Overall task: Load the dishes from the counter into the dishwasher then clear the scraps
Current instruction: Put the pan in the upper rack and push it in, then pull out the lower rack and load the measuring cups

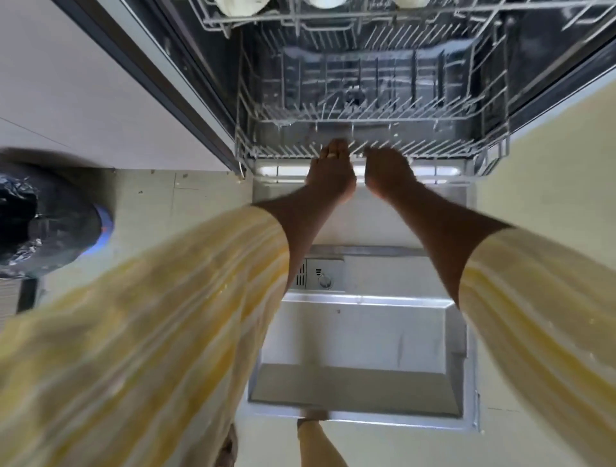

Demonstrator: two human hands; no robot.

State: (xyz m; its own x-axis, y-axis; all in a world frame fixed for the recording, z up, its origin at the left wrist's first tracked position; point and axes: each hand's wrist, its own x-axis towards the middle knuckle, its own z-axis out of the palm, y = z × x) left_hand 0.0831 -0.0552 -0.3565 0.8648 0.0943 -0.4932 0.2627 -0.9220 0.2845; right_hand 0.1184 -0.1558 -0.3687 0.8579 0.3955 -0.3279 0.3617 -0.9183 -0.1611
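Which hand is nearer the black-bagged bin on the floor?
Left. The left hand grips the front rim of the lower rack, on the side toward the bin; the right hand grips the same rim just beyond it, farther from the bin.

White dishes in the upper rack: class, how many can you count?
3, all in the upper rack at the picture's top edge: the left dish, the middle dish and the right dish. Each is cut off by the edge, so more may be hidden.

Bare lower rack [373, 100]; upper rack [333, 20] overhead
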